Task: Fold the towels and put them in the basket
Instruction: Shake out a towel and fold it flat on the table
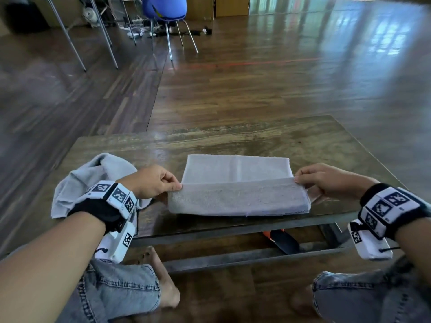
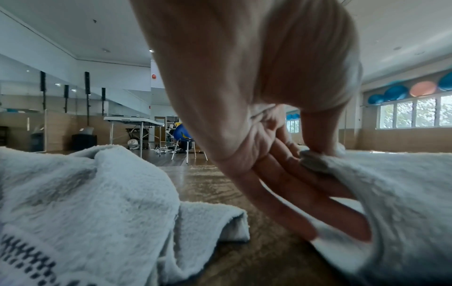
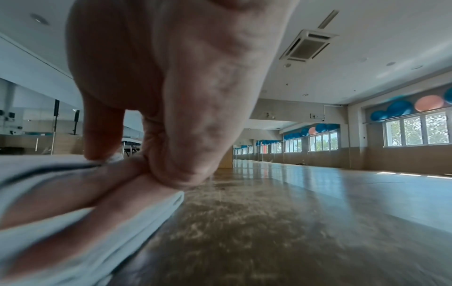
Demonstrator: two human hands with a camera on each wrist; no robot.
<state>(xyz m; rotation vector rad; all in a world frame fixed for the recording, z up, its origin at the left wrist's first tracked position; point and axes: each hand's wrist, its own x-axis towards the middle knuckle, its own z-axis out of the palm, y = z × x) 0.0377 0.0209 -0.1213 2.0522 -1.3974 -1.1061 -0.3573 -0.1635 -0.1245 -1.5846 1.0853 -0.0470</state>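
Observation:
A pale grey towel (image 1: 235, 173) lies half folded on the low wooden table (image 1: 256, 138), its near part lifted off the surface. My left hand (image 1: 154, 183) pinches the lifted edge's left corner between thumb and fingers, and the left wrist view shows the thumb on top of the towel (image 2: 403, 193) with fingers under it. My right hand (image 1: 324, 179) pinches the right corner, seen close in the right wrist view with fingers along the towel (image 3: 73, 222). A second towel (image 1: 91, 180) lies crumpled on the table's left end, partly under my left wrist. No basket is in view.
I sit on the wooden floor with my knees (image 1: 121, 287) at the table's near edge. Under the table lies an orange and black object (image 1: 282, 240). A blue chair (image 1: 165, 10) and table legs (image 1: 67, 38) stand far back.

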